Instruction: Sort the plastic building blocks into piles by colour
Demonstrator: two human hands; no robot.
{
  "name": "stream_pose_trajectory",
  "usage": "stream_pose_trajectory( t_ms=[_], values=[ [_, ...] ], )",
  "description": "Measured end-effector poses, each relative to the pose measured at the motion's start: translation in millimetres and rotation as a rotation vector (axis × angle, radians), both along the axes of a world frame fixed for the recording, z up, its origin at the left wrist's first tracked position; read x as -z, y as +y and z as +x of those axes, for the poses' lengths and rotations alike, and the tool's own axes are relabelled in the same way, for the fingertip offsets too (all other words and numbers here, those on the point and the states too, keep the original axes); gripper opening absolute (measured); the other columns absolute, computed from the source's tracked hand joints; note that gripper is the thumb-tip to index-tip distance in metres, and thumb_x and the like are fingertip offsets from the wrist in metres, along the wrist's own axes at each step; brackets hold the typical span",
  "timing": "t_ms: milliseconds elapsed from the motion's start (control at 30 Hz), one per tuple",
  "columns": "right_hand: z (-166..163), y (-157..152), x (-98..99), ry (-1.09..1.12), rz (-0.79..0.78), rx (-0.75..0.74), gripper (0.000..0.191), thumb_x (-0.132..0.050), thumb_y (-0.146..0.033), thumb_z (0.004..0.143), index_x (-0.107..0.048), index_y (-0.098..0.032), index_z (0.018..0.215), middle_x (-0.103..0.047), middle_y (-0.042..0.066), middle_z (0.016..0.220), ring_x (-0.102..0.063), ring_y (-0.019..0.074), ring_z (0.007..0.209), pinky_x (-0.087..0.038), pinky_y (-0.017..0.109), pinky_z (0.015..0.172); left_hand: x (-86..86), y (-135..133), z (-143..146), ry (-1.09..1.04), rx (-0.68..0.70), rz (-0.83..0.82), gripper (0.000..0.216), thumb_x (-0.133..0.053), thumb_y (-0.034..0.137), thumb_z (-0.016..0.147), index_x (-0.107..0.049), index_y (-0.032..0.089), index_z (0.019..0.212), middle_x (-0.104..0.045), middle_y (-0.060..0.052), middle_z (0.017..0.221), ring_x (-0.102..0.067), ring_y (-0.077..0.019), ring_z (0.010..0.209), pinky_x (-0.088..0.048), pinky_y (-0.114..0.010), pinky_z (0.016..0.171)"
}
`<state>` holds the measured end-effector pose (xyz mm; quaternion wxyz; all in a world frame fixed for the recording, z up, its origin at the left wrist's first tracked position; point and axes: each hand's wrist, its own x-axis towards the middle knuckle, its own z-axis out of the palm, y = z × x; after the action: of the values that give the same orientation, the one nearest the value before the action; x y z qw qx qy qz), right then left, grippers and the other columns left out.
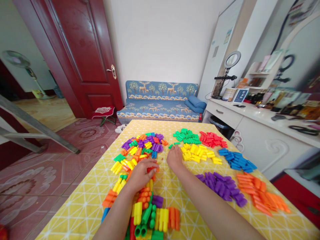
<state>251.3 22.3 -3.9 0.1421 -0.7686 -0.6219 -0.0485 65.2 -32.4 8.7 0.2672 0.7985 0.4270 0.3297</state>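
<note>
The left hand (pixel 143 170) is over the mixed blocks (pixel 140 146) along the surface's (pixel 90 195) left side, its fingers part-curled around an orange block (pixel 149 169); I can't tell if they grip it. The right hand (pixel 175 157) is by the loose green blocks (pixel 171 146), its fingertips hidden. Picking out single blocks seems in hand, calling for a reach clear of the yellow pile (pixel 198 152). Bare room lies mid-surface and at the near right corner.
</note>
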Motion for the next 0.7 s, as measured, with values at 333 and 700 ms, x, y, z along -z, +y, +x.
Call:
stream_pose_trajectory(
  t_ms=[333,700],
  values=[
    [14,32,2.1,-0.009,-0.037,-0.004,0.034,-0.039,-0.004,0.085,-0.064,-0.002,0.108,-0.058,0.023,0.112,-0.044,0.029,0.114,-0.031,0.035,0.095,0.0,-1,0,-0.011,0.006,0.017,0.022,-0.057,0.025,0.085,-0.075,0.026,0.097,-0.067,-0.005,0.118,-0.06,-0.022,0.11,-0.045,-0.039,0.099],
    [17,38,9.5,0.005,0.009,-0.044,0.041,-0.034,-0.004,0.087,-0.056,-0.002,0.121,-0.052,0.022,0.127,-0.045,0.0261,0.119,-0.031,0.033,0.1,0.1,-2,1,0.006,-0.011,0.015,0.022,-0.057,0.023,0.085,-0.075,0.025,0.097,-0.067,-0.005,0.118,-0.06,-0.0215,0.111,-0.044,-0.039,0.101]
  ],
)
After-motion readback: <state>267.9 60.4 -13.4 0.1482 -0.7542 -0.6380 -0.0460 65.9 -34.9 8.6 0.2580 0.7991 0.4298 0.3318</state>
